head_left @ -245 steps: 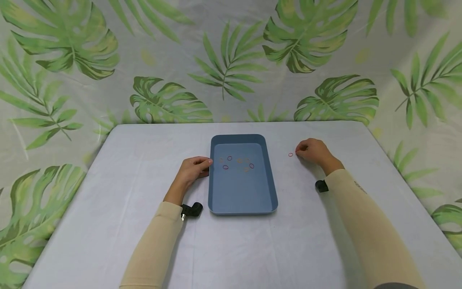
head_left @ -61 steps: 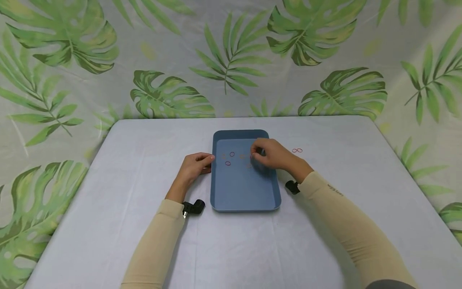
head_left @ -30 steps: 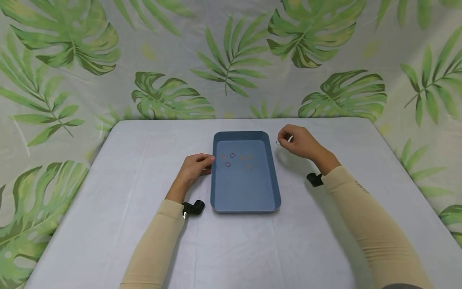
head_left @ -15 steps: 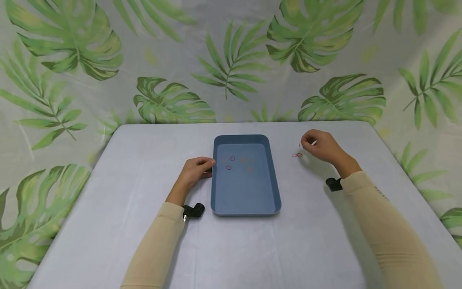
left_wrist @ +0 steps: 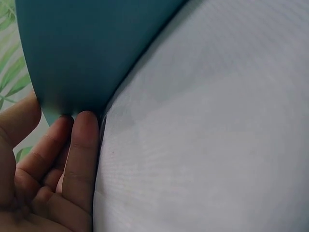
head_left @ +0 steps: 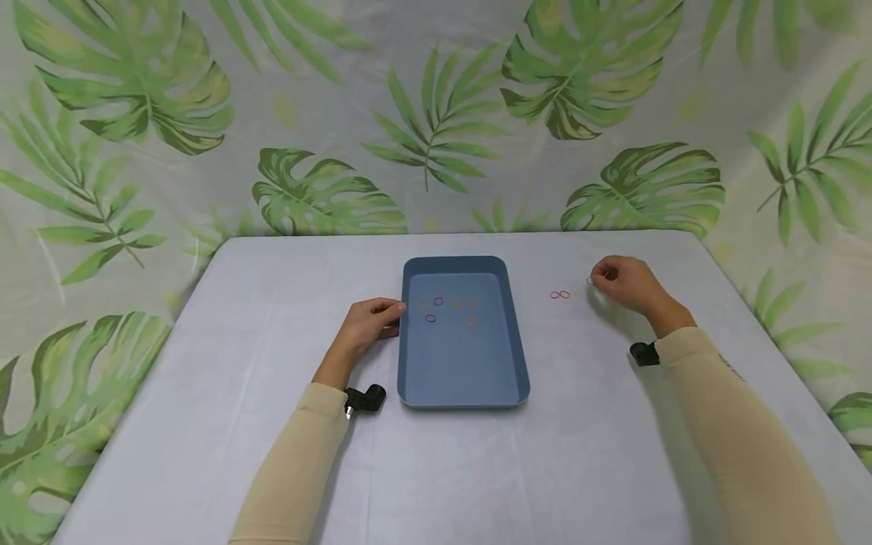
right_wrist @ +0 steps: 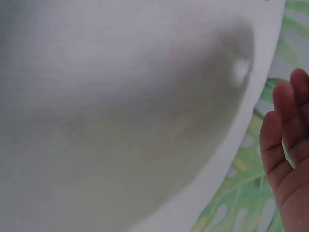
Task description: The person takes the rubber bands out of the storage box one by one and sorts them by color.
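Observation:
A blue-grey tray lies on the table, with several thin small rubber bands inside, pinkish-red ones and faint orange ones. My left hand pinches the tray's left wall, thumb at the rim and fingertips against the outer side. To the right of the tray, two red rubber bands lie side by side. Beyond them my right hand pinches a small rubber band between thumb and index finger, above the table. In the right wrist view only that hand's other fingers show.
A white cloth covers the table under the tray. Behind the far edge hangs a leaf-patterned curtain, which also drops along both sides. Black wrist cameras sit on both sleeves.
The right hand reached into the tray, took a pinkish-red rubber band and carried it right, past the red pair. A second red band has joined the first on the table. The left hand stays.

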A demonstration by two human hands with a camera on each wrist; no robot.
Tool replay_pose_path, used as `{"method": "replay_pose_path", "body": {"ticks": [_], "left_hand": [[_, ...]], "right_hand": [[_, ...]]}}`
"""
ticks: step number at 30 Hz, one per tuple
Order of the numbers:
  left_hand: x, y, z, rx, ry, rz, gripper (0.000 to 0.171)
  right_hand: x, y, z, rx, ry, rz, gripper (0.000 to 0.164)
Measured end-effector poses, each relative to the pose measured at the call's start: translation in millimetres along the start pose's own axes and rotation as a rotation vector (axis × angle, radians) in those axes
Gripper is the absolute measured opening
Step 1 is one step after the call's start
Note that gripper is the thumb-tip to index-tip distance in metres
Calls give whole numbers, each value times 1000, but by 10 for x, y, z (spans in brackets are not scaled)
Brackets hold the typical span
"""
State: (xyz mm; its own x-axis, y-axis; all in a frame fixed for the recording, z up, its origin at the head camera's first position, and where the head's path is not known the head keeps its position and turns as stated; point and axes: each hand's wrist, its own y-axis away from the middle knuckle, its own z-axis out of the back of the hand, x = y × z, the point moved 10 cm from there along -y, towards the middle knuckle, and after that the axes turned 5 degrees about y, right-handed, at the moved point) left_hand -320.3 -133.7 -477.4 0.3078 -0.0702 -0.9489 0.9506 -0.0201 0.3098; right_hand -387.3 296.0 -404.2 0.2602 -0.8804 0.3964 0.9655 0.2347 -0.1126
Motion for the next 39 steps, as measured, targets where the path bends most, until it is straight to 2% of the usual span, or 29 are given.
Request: {"method": "replay_pose_path", "body": {"ticks": [4,23,39], "left_hand": [[-1,-4,7,3,-6,-8,37],[-22,12,-10,6,-5,-10,36],[4,-18,-3,7,-4,-18,34]], "right_hand": [[-47,-10,-81,37,-4,-20,19],[36,-85,-303,144,61,-16,16],[52,-134,-357,170,120,1,15]]}}
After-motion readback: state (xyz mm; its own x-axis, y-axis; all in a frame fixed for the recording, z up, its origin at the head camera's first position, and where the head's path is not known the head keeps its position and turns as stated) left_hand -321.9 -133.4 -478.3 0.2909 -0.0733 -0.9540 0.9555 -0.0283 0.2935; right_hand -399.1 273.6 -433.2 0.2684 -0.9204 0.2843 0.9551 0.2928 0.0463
